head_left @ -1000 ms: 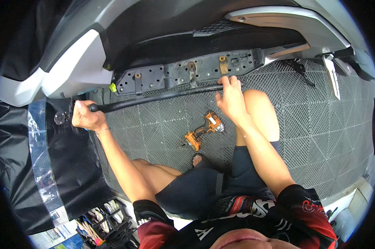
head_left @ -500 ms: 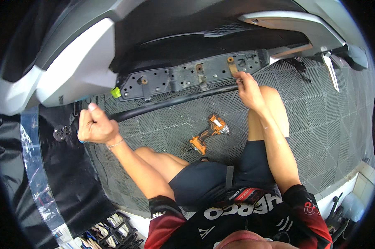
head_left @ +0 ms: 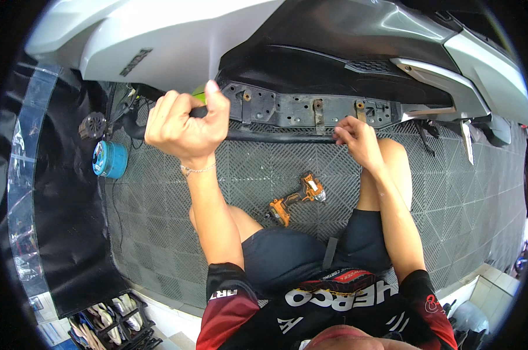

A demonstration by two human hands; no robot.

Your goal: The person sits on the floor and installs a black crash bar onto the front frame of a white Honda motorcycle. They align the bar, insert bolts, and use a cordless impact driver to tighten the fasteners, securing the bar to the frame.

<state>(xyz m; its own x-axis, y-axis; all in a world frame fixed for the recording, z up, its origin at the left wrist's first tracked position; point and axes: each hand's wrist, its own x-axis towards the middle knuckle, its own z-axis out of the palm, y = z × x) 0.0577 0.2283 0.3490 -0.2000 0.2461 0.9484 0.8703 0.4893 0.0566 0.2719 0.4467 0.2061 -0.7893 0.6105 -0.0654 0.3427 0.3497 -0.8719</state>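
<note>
My left hand [head_left: 188, 125] is raised beside the scooter's front panel [head_left: 153, 55], fingers curled and thumb up. What it holds, if anything, is hidden behind the fingers. A bright green piece [head_left: 201, 93] shows just past the hand, partly covered. My right hand [head_left: 360, 143] has its fingers bent together at a long black tube [head_left: 275, 137], below a rusty bracket [head_left: 361, 109]. I cannot make out what is between the fingertips. Above the tube runs the scooter's exposed dark side plate [head_left: 293, 111], with bolt holes and several brackets.
An orange and black power driver [head_left: 299, 198] lies on the grey grid floor [head_left: 159, 233] between my legs. To the left stand a turquoise round container [head_left: 110, 159] and a black sheet [head_left: 71, 204]. A black rack [head_left: 115, 326] with several tools sits at lower left.
My left hand has moved up and to the right, uncovering the turquoise container. My right hand has shifted slightly down relative to the bracket. The whole view has turned and shifted.
</note>
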